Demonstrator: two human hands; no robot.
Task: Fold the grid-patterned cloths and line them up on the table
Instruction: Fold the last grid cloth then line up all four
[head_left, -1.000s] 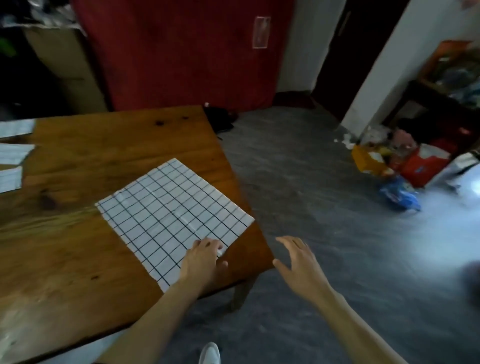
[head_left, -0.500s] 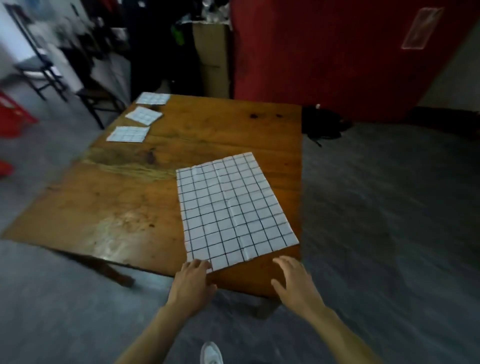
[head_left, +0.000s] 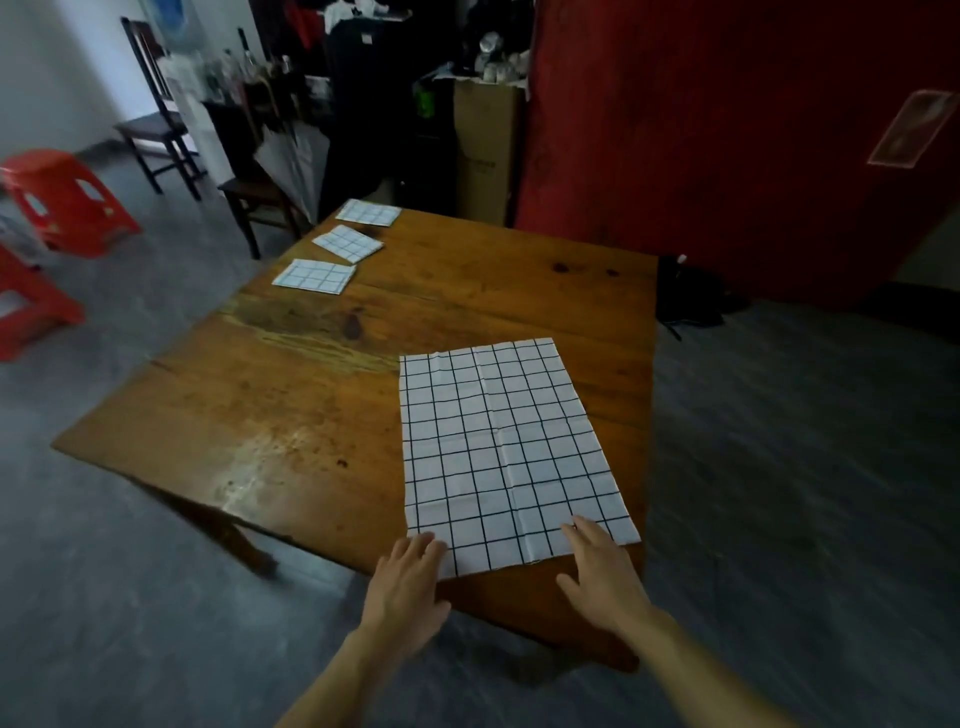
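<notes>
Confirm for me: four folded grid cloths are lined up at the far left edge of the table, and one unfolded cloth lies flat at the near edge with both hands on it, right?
Not quite. The head view shows three folded cloths at the far left edge of the table, not four. The unfolded cloth does lie flat at the near edge, with the left hand and right hand on it.

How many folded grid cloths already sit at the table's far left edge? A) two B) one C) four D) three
D: three small folded cloths lie in a row there, far, middle and near, while the unfolded cloth lies flat by both hands.
</notes>
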